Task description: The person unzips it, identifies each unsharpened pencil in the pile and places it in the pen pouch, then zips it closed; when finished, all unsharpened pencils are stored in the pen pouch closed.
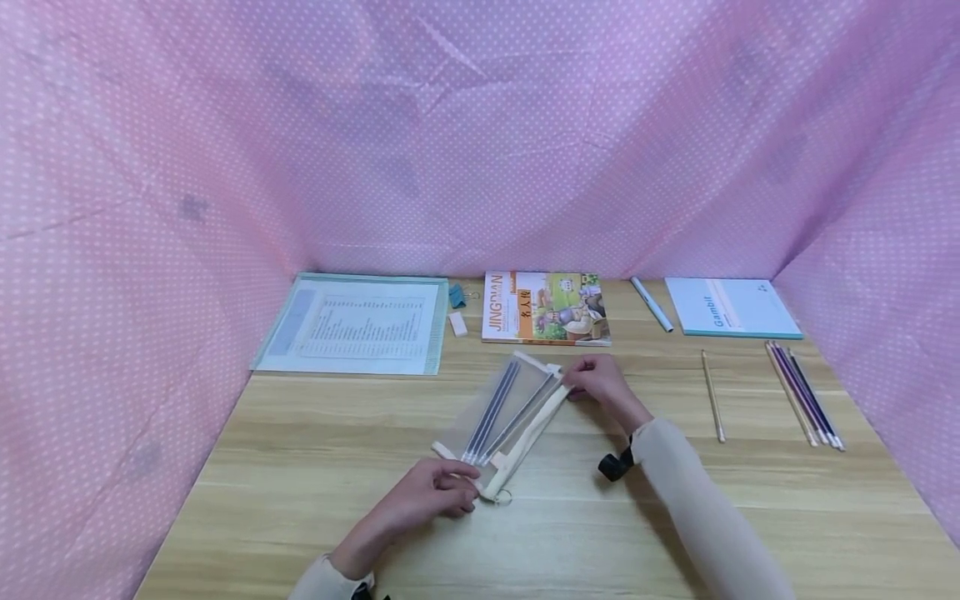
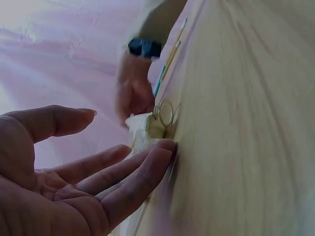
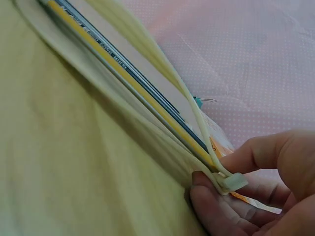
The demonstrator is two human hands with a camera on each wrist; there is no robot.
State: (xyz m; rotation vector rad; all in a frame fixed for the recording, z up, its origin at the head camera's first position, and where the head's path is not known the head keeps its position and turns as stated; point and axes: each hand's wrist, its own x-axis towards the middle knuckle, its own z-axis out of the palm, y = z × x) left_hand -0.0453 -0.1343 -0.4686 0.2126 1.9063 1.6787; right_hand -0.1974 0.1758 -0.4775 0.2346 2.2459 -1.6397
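A see-through pencil case (image 1: 536, 428) with cream zip edging lies slanted across the middle of the table. Several striped pencils (image 1: 492, 413) are inside it. In the right wrist view its zip gapes, and a yellow-and-black pencil (image 3: 123, 73) shows in the opening. My right hand (image 1: 600, 383) pinches the far end of the zip between thumb and fingers. At the near end, my left hand (image 1: 429, 493) touches the case with extended fingers. The left wrist view shows the thumb apart from them, and a metal ring (image 2: 166, 113) hangs from the case there.
Along the back lie a document folder (image 1: 348, 325), a teal binder clip (image 1: 457, 295), a white eraser (image 1: 458, 324), a picture-covered book (image 1: 547, 308), a pen (image 1: 652, 304) and a light-blue booklet (image 1: 731, 307). A single pencil (image 1: 713, 396) and several more pencils (image 1: 805, 396) lie at right.
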